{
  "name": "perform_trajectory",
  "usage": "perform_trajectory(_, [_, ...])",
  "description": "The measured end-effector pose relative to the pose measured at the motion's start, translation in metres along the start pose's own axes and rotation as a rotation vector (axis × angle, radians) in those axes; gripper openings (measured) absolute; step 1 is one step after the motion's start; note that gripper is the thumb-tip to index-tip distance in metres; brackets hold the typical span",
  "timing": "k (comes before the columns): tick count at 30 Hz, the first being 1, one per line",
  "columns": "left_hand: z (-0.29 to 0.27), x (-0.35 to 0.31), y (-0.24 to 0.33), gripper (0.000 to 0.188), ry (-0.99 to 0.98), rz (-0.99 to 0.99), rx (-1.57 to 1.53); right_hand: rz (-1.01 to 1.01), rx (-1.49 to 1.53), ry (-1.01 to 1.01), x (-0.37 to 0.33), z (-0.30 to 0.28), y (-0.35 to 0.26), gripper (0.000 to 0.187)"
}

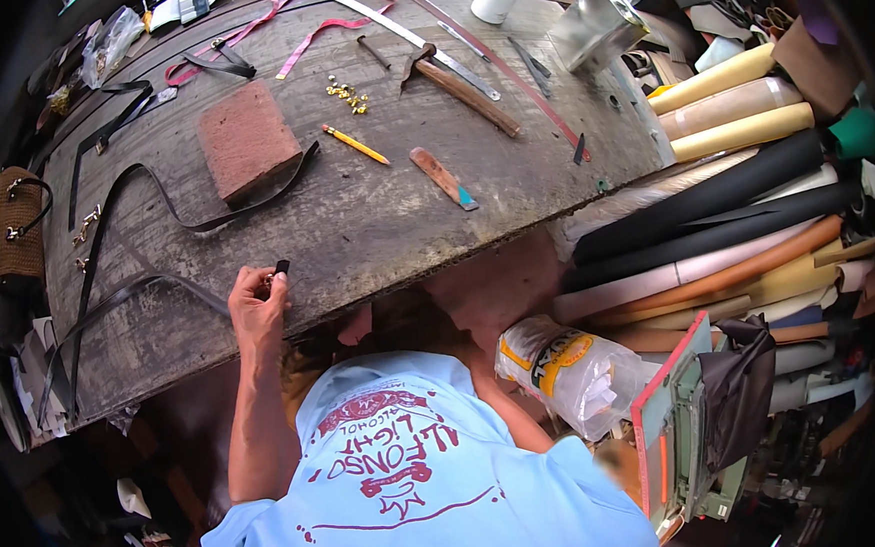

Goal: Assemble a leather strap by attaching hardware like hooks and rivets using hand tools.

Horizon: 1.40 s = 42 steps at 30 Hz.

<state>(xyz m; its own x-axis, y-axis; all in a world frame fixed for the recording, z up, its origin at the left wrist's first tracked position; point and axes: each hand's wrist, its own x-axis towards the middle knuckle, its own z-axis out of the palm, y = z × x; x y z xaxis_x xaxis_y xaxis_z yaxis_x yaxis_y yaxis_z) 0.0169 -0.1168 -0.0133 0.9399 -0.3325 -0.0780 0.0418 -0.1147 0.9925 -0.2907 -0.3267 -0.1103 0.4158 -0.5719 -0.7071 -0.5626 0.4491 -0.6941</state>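
Observation:
My left hand [258,301] is closed on a black strap [192,290] near the front edge of the wooden table. The strap's short dark end sticks up past my fingertips, and its length trails left over the tabletop. A small metallic bit seems to show between the fingers, too small to name. My right forearm [509,410] reaches forward beside the light blue shirt, and its hand is hidden below the table edge. Farther in lie a reddish brick-like block [249,142], a pencil [356,144] and a wood-handled blade [443,179].
A hammer [469,93], small gold-coloured fittings [347,95], metal ruler [412,41], pink tape measure [316,41] and metal can [598,28] occupy the far table. Material rolls [702,209] crowd the right. A clear plastic container [577,372] stands by my right arm. A woven brown bag [19,228] sits left.

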Motion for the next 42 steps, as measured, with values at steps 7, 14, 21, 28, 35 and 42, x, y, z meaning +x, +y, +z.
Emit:
perform_trajectory(7, [-0.009,-0.005,-0.002,0.012,0.049,-0.025,-0.082,-0.080,-0.122,-0.162,-0.007,-0.024,0.026,0.053])
perform_trajectory(14, [-0.002,-0.006,0.002,0.012,0.022,-0.004,-0.101,-0.082,-0.283,-0.502,-0.013,-0.057,0.034,0.053])
perform_trajectory(21, [-0.001,-0.010,0.008,0.012,0.052,-0.045,-0.110,-0.140,-0.365,-0.717,0.012,-0.049,0.026,0.052])
perform_trajectory(28, [0.006,-0.009,0.011,0.012,0.054,-0.072,-0.186,-0.230,-0.407,-0.779,0.013,-0.062,0.033,0.051])
perform_trajectory(35, [-0.004,-0.012,0.003,0.002,0.088,-0.018,-0.199,-0.342,-0.434,-0.535,0.003,-0.080,0.057,0.051])
perform_trajectory(42, [0.001,-0.016,0.010,0.008,0.021,0.087,-0.129,-0.448,-0.497,-0.487,0.016,-0.044,0.073,0.050])
